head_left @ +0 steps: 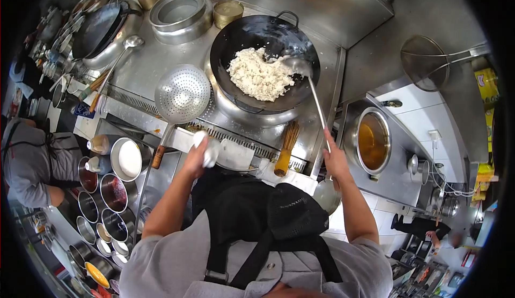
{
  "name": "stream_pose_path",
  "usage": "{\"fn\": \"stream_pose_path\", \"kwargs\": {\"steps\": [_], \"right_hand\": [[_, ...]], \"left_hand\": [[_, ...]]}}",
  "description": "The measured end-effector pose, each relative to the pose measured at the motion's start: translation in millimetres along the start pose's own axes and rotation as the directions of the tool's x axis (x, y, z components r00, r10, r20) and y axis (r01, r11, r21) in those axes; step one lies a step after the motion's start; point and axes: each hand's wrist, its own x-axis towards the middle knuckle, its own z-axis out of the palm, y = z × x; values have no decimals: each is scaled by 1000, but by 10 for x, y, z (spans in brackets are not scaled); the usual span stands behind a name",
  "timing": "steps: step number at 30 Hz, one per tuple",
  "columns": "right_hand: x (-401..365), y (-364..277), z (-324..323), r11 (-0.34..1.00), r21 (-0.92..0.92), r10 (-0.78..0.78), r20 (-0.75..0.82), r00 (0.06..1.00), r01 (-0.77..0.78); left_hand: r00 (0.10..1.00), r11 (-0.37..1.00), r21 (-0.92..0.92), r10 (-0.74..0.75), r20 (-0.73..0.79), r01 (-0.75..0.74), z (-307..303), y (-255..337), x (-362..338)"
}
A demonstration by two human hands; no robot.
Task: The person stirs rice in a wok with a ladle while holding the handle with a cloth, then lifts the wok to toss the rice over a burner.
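Observation:
White rice (259, 74) lies in a black wok (230, 32) on the steel stove. My right hand (335, 161) is wrapped round the long handle of a metal ladle (296, 66), whose bowl rests in the wok at the rice's right side. In front of the stove, my left hand (196, 157) grips a white cloth (210, 152), partly blurred. Just above that hand, a perforated skimmer (182, 93) with a wooden handle lies across the stove edge. A bamboo brush (286, 149) sits on the front edge between my hands.
Pots of ingredients (114, 192) and a co-worker (43, 156) are at the left. Steel pots (181, 16) and a second ladle (133, 42) are at the back left. At the right are a pot of brown liquid (373, 140), a hanging strainer (425, 62) and a distant person (424, 228).

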Motion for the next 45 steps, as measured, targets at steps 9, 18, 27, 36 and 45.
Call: {"fn": "stream_pose_path", "kwargs": {"steps": [9, 18, 27, 36, 45], "right_hand": [[1146, -1772, -447, 561, 807, -314, 3, 949, 183], [3692, -2678, 796, 740, -129, -622, -504, 599, 660], [2686, -3855, 574, 957, 90, -260, -167, 951, 277], [3474, -4821, 1056, 885, 274, -339, -177, 924, 377], [3602, -5590, 360, -538, 570, -587, 275, 761, -621]], "left_hand": [[989, 873, 487, 90, -117, -22, -1335, -106, -502], [925, 565, 738, -149, -348, 369, -2939, -904, -637], [746, 660, 385, -436, -504, 645, -3223, -1223, -777], [873, 736, 598, -473, 119, 317, -3145, -869, -720], [923, 759, 639, -328, 203, 129, -2385, 731, -986]]}}
